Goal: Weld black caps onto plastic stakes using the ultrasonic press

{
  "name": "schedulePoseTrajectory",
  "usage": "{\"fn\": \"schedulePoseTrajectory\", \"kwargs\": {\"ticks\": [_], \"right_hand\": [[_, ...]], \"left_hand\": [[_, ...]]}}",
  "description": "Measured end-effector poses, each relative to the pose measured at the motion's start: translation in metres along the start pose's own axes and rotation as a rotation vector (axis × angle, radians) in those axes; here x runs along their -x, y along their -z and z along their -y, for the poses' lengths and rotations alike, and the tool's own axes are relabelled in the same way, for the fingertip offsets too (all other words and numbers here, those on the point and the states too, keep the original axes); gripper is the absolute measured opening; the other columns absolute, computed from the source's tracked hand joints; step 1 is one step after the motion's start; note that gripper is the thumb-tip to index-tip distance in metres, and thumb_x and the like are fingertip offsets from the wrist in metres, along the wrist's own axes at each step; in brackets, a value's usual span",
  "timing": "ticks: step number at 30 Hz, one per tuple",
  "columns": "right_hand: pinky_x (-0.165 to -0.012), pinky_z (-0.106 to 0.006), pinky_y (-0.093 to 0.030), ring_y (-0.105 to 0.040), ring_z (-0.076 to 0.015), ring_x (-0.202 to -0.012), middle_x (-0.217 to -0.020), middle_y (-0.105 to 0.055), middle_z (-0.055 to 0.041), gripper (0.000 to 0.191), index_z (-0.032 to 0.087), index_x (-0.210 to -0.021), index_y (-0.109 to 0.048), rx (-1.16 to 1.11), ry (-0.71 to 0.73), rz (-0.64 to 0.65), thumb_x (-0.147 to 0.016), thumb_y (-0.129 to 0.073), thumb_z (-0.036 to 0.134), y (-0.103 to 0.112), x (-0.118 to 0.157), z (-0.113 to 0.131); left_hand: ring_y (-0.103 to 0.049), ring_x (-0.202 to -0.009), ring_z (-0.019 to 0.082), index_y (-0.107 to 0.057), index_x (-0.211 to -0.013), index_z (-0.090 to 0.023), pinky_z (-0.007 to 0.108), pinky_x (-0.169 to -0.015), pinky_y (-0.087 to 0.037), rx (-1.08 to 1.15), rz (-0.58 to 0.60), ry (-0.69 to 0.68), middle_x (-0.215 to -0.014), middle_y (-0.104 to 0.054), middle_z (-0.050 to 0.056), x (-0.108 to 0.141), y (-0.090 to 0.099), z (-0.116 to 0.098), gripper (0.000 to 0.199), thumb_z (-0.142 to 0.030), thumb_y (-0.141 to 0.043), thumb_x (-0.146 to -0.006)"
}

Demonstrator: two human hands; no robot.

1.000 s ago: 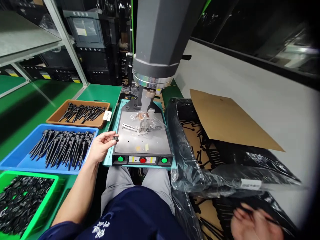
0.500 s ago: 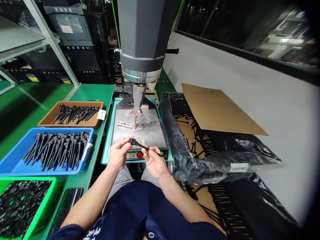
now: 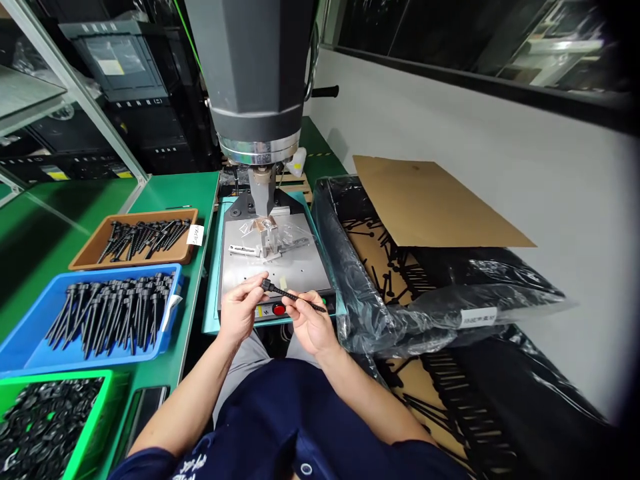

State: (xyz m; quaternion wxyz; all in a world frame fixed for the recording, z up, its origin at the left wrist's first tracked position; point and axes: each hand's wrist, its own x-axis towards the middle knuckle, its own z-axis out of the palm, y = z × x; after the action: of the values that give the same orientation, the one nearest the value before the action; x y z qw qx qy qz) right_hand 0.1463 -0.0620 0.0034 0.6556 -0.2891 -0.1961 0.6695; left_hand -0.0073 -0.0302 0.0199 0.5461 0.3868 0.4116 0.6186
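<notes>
A thin black ribbed part (image 3: 286, 293) with a thicker head is held between both hands, over the front edge of the metal machine plate (image 3: 240, 270). My left hand (image 3: 241, 308) pinches the head end between thumb and fingers. My right hand (image 3: 311, 323) has its fingers closed round the shaft, whose tip sticks out to the right. Just beyond the hands, a small metal fixture (image 3: 267, 240) stands beneath the tool tip of the grey press (image 3: 257, 80). A red button (image 3: 279, 309) shows between the hands.
On the green table at left are a brown tray (image 3: 145, 261) and a blue tray (image 3: 45, 363) of black parts, and a green bin (image 3: 95, 417) of black rings. To the right, a plastic-lined box (image 3: 345, 280) carries a cardboard sheet (image 3: 440, 207).
The camera view has turned slightly, shifting the press and trays in the picture. Both hands keep their grip on the black part, with hardly any change of pose.
</notes>
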Motion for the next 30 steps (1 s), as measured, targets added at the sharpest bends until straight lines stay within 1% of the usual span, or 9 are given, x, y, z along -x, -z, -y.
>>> {"fn": "schedulePoseTrajectory", "kwargs": {"ticks": [5, 9, 14, 17, 20, 22, 25, 27, 30], "right_hand": [[-0.073, -0.026, -0.060, -0.074, -0.0169, -0.085, -0.095, -0.075, 0.0021, 0.025, 0.025, -0.078, -0.062, -0.020, 0.013, 0.000, -0.068, -0.085, 0.024, -0.002, 0.000, -0.005], [-0.073, -0.028, -0.060, -0.074, -0.0181, -0.087, -0.101, -0.074, 0.0016, 0.025, 0.024, -0.080, -0.062, -0.005, 0.015, 0.033, -0.070, -0.085, 0.027, 0.000, 0.004, -0.011], [-0.068, -0.031, -0.058, -0.073, -0.0224, -0.086, -0.101, -0.074, -0.0087, 0.044, 0.021, -0.100, -0.065, 0.062, -0.175, 0.246, -0.073, -0.078, 0.053, 0.024, 0.009, -0.009], [-0.062, -0.027, -0.056, -0.072, -0.0190, -0.076, -0.088, -0.074, -0.0084, 0.042, 0.017, -0.097, -0.064, 0.173, -0.285, 0.282, -0.079, -0.072, 0.054, 0.039, 0.003, -0.006], [-0.055, -0.024, -0.053, -0.070, -0.0153, -0.063, -0.084, -0.072, -0.0045, 0.042, 0.019, -0.107, -0.060, 0.275, -0.359, 0.276, -0.080, -0.074, 0.047, 0.042, -0.009, -0.008], [-0.048, -0.022, -0.049, -0.067, -0.0138, -0.058, -0.080, -0.068, -0.0017, 0.048, 0.020, -0.116, -0.058, 0.295, -0.360, 0.278, -0.080, -0.073, 0.048, 0.041, -0.017, -0.012], [-0.038, -0.017, -0.035, -0.054, -0.0079, -0.046, -0.071, -0.061, 0.0015, 0.045, 0.019, -0.116, -0.060, 0.325, -0.291, 0.246, -0.082, -0.070, 0.048, 0.041, -0.026, -0.016], [-0.037, -0.017, -0.029, -0.049, -0.0062, -0.045, -0.072, -0.062, 0.0007, 0.045, 0.018, -0.113, -0.061, 0.340, -0.262, 0.181, -0.081, -0.071, 0.048, 0.045, -0.030, -0.017], [-0.044, -0.019, -0.035, -0.053, -0.0081, -0.053, -0.079, -0.067, -0.0029, 0.045, 0.017, -0.107, -0.062, 0.347, -0.242, 0.082, -0.076, -0.074, 0.048, 0.053, -0.030, -0.016]], "left_hand": [[-0.064, -0.111, 0.030, -0.077, -0.093, -0.025, 0.039, -0.077, -0.059, -0.118, 0.031, -0.110, -0.119, -0.070, 0.007, 0.001, 0.004, 0.009, 0.023, -0.030, -0.079, -0.071], [-0.065, -0.109, 0.028, -0.077, -0.093, -0.024, 0.042, -0.091, -0.054, -0.161, -0.045, -0.167, -0.110, -0.073, 0.007, -0.003, 0.007, 0.014, 0.026, -0.028, -0.081, -0.067], [-0.069, -0.099, 0.026, -0.077, -0.091, -0.022, 0.040, -0.090, -0.054, -0.306, -0.025, -0.127, -0.103, -0.075, 0.010, -0.014, 0.021, 0.013, 0.023, -0.031, -0.079, -0.070], [-0.069, -0.098, 0.027, -0.077, -0.090, -0.020, 0.041, -0.090, -0.053, -0.381, 0.126, -0.071, -0.102, -0.075, 0.011, -0.017, 0.027, 0.016, 0.023, -0.033, -0.079, -0.071], [-0.068, -0.100, 0.027, -0.077, -0.092, -0.019, 0.042, -0.091, -0.053, -0.469, 0.369, -0.048, -0.103, -0.074, 0.012, -0.015, 0.021, 0.024, 0.024, -0.035, -0.076, -0.074], [-0.066, -0.102, 0.026, -0.076, -0.094, -0.018, 0.042, -0.093, -0.051, -0.530, 0.507, -0.061, -0.107, -0.072, 0.012, -0.013, 0.014, 0.030, 0.023, -0.036, -0.072, -0.079], [-0.064, -0.106, 0.025, -0.075, -0.101, -0.019, 0.042, -0.096, -0.049, -0.589, 0.594, -0.102, -0.113, -0.069, 0.013, -0.012, 0.008, 0.036, 0.026, -0.036, -0.067, -0.084], [-0.061, -0.111, 0.026, -0.073, -0.106, -0.020, 0.042, -0.096, -0.049, -0.614, 0.543, -0.131, -0.121, -0.065, 0.013, -0.019, 0.012, 0.039, 0.031, -0.037, -0.071, -0.080], [-0.058, -0.114, 0.028, -0.069, -0.113, -0.020, 0.042, -0.092, -0.050, -0.609, 0.186, -0.169, -0.126, -0.061, 0.014, -0.045, 0.025, 0.041, 0.041, -0.038, -0.073, -0.077]]}}
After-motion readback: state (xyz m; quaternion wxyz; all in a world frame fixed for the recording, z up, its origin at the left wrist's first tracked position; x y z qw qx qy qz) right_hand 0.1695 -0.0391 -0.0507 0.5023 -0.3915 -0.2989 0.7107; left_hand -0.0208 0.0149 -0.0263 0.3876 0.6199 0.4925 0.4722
